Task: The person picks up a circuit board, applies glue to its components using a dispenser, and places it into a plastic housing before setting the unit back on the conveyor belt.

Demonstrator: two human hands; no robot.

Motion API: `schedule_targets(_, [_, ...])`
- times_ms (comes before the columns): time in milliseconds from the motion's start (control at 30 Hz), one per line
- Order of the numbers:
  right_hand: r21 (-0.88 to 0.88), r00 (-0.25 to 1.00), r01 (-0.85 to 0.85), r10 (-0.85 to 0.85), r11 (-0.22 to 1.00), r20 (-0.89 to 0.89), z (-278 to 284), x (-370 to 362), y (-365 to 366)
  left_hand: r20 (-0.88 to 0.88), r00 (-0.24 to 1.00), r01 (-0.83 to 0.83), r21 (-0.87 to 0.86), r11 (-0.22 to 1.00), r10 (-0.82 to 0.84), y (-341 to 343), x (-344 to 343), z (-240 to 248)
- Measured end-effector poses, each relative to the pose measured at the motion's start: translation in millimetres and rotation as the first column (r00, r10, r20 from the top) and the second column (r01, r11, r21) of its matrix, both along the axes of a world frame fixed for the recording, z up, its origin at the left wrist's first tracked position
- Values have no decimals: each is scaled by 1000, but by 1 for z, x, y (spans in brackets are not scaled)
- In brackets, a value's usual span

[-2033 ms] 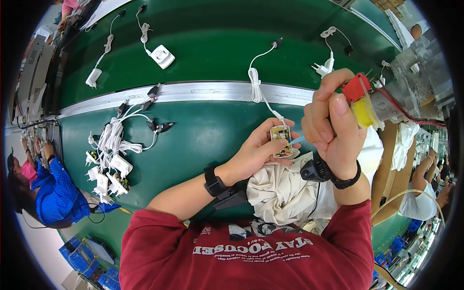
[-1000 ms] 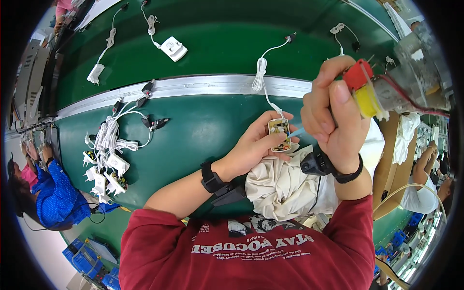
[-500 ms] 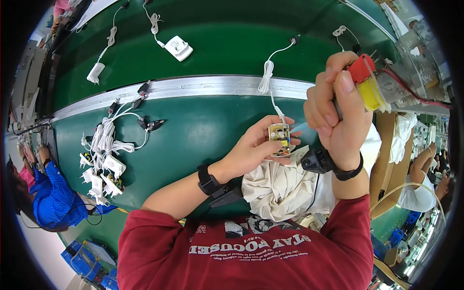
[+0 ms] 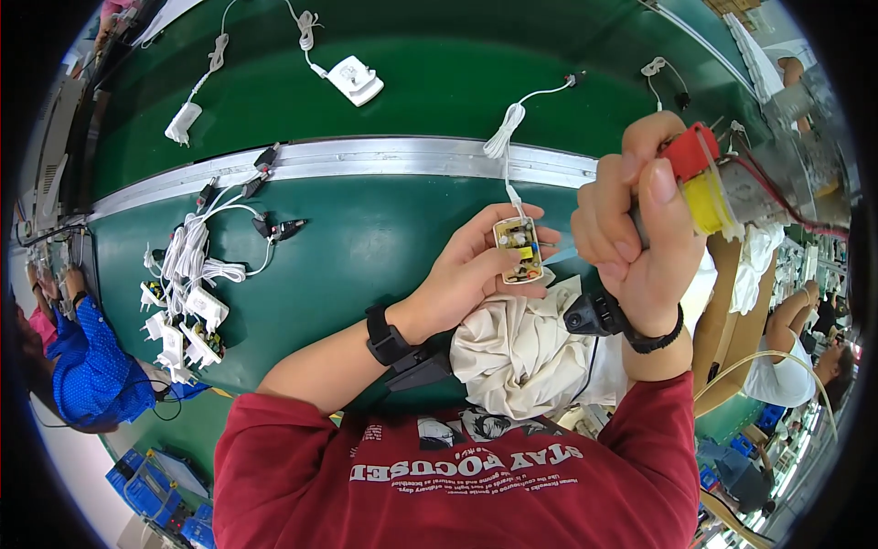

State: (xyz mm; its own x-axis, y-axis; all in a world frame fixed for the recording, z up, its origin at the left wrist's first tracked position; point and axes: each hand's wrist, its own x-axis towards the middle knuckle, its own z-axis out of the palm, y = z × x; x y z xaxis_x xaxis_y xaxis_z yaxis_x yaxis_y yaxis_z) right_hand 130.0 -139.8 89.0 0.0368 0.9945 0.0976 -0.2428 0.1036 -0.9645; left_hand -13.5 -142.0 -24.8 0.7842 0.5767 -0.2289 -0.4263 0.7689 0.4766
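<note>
Two white chargers point(image 4: 355, 81) on the far belt point(image 4: 412, 55) had slid rightward. At left lay one heap of corded adapters point(image 4: 208, 309), at least four. The left hand point(image 4: 462, 276) pinched one opened adapter point(image 4: 519, 250) above the green bench point(image 4: 366, 229), which I judged light, stiff-shelled, but fragile inside, best held by its rim. The right hand point(image 4: 654, 265) had its fingers clenched around one blue-tipped tool point(image 4: 562, 257).

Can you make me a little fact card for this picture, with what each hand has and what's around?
Left hand: holds an open charger, its insides showing
Right hand: grips a red and yellow tool, blue tip beside the charger
Cord: white, runs from the charger over the metal rail
Left side: white charger pile on the green table
Near the body: crumpled pale cloth
Beyond the rail: more white chargers
</note>
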Motion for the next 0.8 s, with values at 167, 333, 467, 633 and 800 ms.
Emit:
schedule_targets(167, [4,1000,-19,19,1000,22,-3,-7,-3,28,1000,-14,-9,1000,14,1,-4,0])
schedule_targets(333, [0,999,-44,44,999,0,-5,-6,-5,49,999,-14,-3,1000,14,0,-6,-1])
schedule_targets(467, [1,999,-19,19,1000,32,-3,-7,-5,63,998,-12,-2,1000,12,-1,-6,-3])
schedule_targets(633, [32,998,-32,31,999,48,-2,-7,-3,91,996,13,-7,1000,-13,-2,-4,-6])
schedule_targets(800, [32,998,-54,53,998,36,-8,-13,-8,178,983,55,-57,997,-44,-3,-6,-6])
